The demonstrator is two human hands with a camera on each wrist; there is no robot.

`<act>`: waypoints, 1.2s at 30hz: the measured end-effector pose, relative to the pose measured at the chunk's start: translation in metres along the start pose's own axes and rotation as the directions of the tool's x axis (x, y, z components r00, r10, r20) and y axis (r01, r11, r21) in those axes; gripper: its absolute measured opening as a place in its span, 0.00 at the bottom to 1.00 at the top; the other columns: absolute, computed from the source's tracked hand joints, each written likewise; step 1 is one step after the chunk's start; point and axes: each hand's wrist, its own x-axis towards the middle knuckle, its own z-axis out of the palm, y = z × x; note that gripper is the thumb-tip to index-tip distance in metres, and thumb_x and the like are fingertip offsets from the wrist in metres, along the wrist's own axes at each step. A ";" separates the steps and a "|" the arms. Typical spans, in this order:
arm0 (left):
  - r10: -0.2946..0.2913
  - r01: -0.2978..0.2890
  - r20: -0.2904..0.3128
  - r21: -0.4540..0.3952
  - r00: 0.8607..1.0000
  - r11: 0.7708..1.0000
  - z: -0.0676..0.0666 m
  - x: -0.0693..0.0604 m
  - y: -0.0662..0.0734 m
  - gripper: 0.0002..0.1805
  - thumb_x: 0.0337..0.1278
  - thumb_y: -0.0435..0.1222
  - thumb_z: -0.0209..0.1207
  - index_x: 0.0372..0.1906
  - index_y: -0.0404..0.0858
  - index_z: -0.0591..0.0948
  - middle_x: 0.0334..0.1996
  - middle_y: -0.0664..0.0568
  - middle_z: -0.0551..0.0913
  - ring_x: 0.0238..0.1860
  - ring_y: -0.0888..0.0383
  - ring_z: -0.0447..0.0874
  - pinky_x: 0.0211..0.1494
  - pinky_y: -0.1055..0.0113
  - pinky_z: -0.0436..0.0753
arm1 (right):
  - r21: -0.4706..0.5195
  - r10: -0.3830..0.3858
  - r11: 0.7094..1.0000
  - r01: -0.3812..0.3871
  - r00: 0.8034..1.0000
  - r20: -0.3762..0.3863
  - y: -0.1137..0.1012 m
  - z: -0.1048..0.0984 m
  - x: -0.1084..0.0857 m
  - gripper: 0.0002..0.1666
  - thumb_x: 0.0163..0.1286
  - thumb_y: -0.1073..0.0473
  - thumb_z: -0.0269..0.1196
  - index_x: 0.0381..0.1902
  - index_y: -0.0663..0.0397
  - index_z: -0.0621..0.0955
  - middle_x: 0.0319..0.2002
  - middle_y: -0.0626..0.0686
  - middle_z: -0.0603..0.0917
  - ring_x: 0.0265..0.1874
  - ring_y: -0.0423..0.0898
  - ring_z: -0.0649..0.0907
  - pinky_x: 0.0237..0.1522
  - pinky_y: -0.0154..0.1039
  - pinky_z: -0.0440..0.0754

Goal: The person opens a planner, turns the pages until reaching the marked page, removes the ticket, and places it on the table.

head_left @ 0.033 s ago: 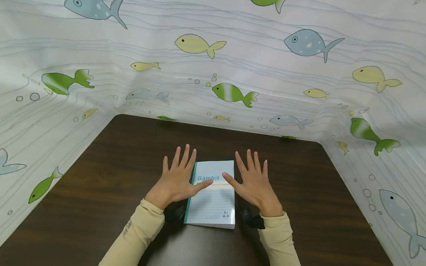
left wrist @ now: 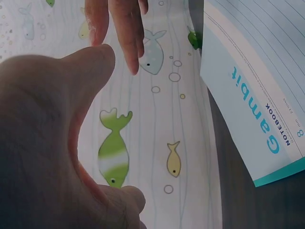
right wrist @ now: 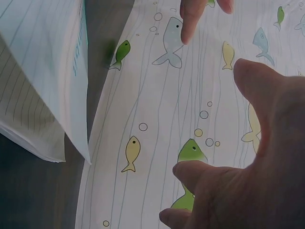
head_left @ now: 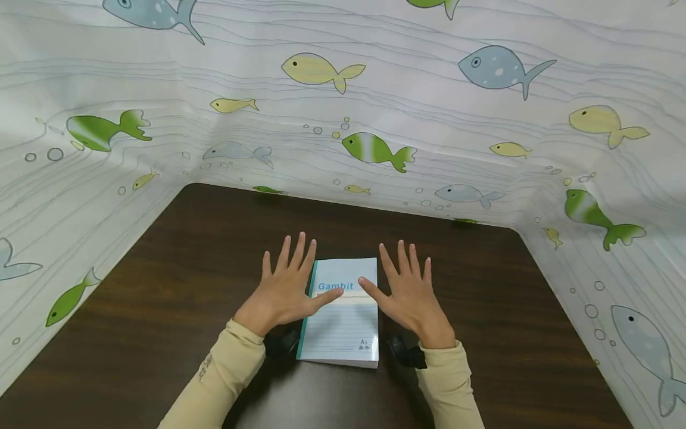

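Observation:
A notebook [head_left: 340, 325] with a pale blue cover, a teal spine on its left and the word Gambit lies on the dark table between the two hands. The left hand [head_left: 281, 295] is held over its left edge, fingers spread, thumb over the cover. The right hand [head_left: 412, 298] mirrors it at the right edge, fingers spread and thumb pointing inward. Neither hand grips anything. In the left wrist view the cover [left wrist: 257, 95] shows at the right, beside the left hand [left wrist: 43, 119]. The right wrist view has the notebook [right wrist: 43, 62] at the left, its cover lifted from the pages, and the right hand [right wrist: 248, 167].
Dark wooden table [head_left: 161, 286] surrounds the notebook. A white sheet [head_left: 236, 71] printed with fish and wavy lines rises behind the table and along both sides. Black bands [head_left: 281, 344] sit at both wrists, below the light yellow sleeves [head_left: 222, 369].

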 end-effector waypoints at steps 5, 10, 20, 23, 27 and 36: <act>-0.007 0.007 0.008 -0.009 1.000 1.000 -0.001 -0.001 0.001 0.61 0.63 0.71 0.53 0.84 0.36 0.46 0.84 0.40 0.38 0.82 0.35 0.31 0.75 0.25 0.37 | -0.006 0.008 1.000 -0.008 1.000 0.010 0.001 0.001 0.000 0.56 0.72 0.26 0.53 0.85 0.46 0.50 0.83 0.63 0.40 0.81 0.64 0.37 0.76 0.70 0.30; -0.004 0.004 0.012 -0.015 1.000 1.000 0.001 -0.002 0.001 0.60 0.63 0.71 0.53 0.84 0.36 0.47 0.84 0.40 0.39 0.82 0.35 0.31 0.75 0.25 0.37 | -0.008 0.010 1.000 -0.010 1.000 0.007 0.003 0.003 -0.001 0.56 0.72 0.26 0.52 0.85 0.47 0.50 0.83 0.64 0.40 0.81 0.64 0.38 0.76 0.71 0.31; 0.000 0.000 0.057 -0.012 0.998 1.000 0.001 -0.001 0.003 0.61 0.63 0.69 0.55 0.83 0.33 0.47 0.83 0.38 0.40 0.82 0.35 0.33 0.75 0.25 0.38 | 0.089 0.024 0.995 -0.033 0.994 0.104 0.002 0.002 -0.004 0.56 0.75 0.29 0.52 0.84 0.56 0.47 0.82 0.66 0.48 0.81 0.66 0.46 0.77 0.69 0.34; 0.013 -0.011 0.081 -0.015 0.997 1.000 0.002 -0.003 0.005 0.61 0.62 0.69 0.57 0.83 0.33 0.47 0.84 0.38 0.40 0.82 0.35 0.34 0.75 0.25 0.40 | 0.128 0.023 0.991 -0.049 0.981 0.195 0.000 0.003 -0.004 0.56 0.77 0.32 0.54 0.83 0.63 0.47 0.79 0.68 0.56 0.79 0.67 0.57 0.77 0.69 0.44; 0.069 -0.065 0.118 -0.040 0.991 0.997 0.002 -0.006 0.010 0.62 0.60 0.68 0.59 0.84 0.34 0.46 0.84 0.39 0.38 0.83 0.36 0.33 0.77 0.27 0.40 | 0.185 0.022 0.980 -0.076 0.960 0.278 -0.002 0.004 -0.004 0.56 0.77 0.38 0.58 0.82 0.68 0.46 0.75 0.68 0.67 0.72 0.66 0.71 0.72 0.67 0.64; 0.350 -0.346 0.162 -0.050 0.923 0.937 0.004 -0.013 0.038 0.62 0.57 0.66 0.66 0.85 0.40 0.48 0.84 0.47 0.39 0.84 0.42 0.35 0.80 0.35 0.42 | 0.361 -0.096 0.933 0.005 0.967 0.235 -0.002 -0.008 -0.006 0.52 0.80 0.43 0.57 0.83 0.66 0.45 0.75 0.65 0.69 0.73 0.61 0.70 0.71 0.64 0.68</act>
